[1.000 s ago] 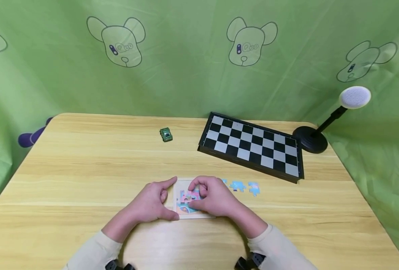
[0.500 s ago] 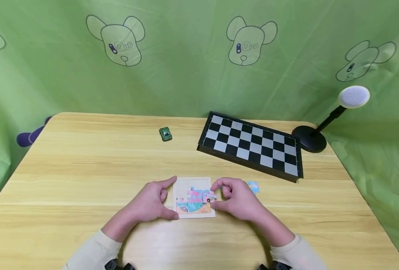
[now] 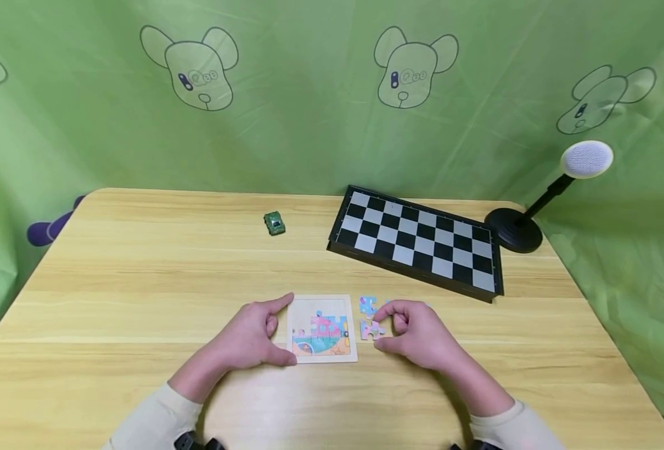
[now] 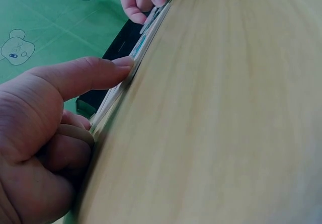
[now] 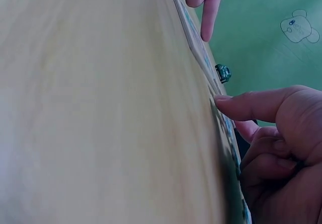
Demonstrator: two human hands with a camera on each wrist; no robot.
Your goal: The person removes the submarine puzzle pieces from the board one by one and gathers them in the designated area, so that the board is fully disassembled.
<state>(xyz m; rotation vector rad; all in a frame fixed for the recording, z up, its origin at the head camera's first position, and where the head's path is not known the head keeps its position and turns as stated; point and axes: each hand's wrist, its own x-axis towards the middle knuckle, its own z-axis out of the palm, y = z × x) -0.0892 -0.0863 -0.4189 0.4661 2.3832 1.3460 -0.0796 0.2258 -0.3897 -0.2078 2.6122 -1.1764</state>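
Note:
A light wooden puzzle tray lies flat, with several pieces joined into a pink and teal picture in its lower part. My left hand holds the tray by its left side, index finger at the upper corner and thumb at the lower. In the left wrist view, that thumb presses the tray's near edge. Right of the tray, my right hand pinches a pink and blue jigsaw piece between thumb and index finger, low over the table. Just beyond it lies a blue jigsaw piece.
Farther pieces are mostly hidden behind my right hand. A black and white chessboard lies at the back right, beside a round-headed lamp on a black base. A small green toy car stands toward the table's back edge.
My right hand has moved right from over the tray to beside it, carrying the pink and blue jigsaw piece out of the tray. My left hand stays on the tray's left side.

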